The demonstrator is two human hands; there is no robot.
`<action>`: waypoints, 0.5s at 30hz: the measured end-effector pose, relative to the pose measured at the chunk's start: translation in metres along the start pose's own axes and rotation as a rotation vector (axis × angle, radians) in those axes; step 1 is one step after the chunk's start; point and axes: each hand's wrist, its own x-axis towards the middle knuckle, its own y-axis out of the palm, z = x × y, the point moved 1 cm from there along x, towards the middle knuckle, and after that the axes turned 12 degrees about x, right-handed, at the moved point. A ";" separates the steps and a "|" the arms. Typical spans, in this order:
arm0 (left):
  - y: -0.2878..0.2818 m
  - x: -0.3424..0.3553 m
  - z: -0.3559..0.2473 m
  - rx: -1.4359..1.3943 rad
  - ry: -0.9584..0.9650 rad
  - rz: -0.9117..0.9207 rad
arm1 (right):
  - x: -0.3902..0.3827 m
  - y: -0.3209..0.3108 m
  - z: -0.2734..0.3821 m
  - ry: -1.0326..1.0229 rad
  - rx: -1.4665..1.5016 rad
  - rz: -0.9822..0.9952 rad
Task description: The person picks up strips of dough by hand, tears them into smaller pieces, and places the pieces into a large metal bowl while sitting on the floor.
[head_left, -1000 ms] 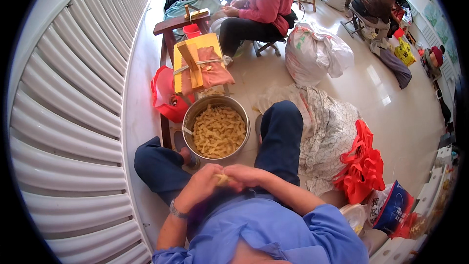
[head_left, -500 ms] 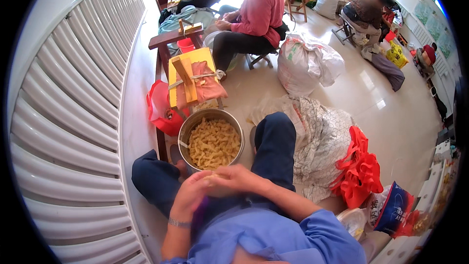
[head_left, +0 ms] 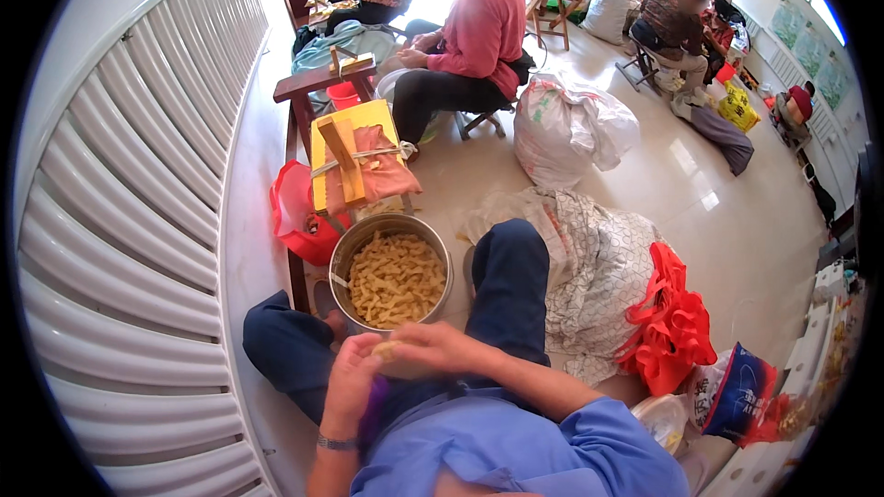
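My left hand (head_left: 348, 370) and my right hand (head_left: 440, 348) meet over my lap. Between their fingertips is a small pale-yellow piece (head_left: 383, 350), pinched from both sides; its exact kind is too small to make out. Just beyond my hands, between my knees, stands a round metal pot (head_left: 447, 287). It holds a heap of yellowish, knobbly pieces (head_left: 396, 278) of similar colour. A purple patch (head_left: 377, 396) shows beside my left wrist, partly hidden by the arm.
Past the pot is a small stand with a yellow top (head_left: 377, 115), a wooden piece and pink cloth tied on. A red bag (head_left: 299, 221) sits beside it, near the white radiator (head_left: 138, 304). Patterned cloth (head_left: 599, 290) and red fabric (head_left: 670, 322) lie right. Several people sit farther off.
My hands have spread slightly apart, so the pale-yellow piece between the fingertips shows more plainly. The whole view has shifted a little; the pot stays in place.
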 end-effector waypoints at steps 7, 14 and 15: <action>0.026 -0.007 -0.004 0.328 0.205 -0.208 | 0.000 -0.010 0.005 0.314 0.236 -0.019; 0.021 -0.013 -0.005 0.716 0.229 -0.336 | 0.000 0.001 0.015 -0.165 -0.301 -0.025; 0.020 -0.012 -0.002 0.725 0.234 -0.352 | -0.001 0.004 0.013 -0.194 -0.285 -0.044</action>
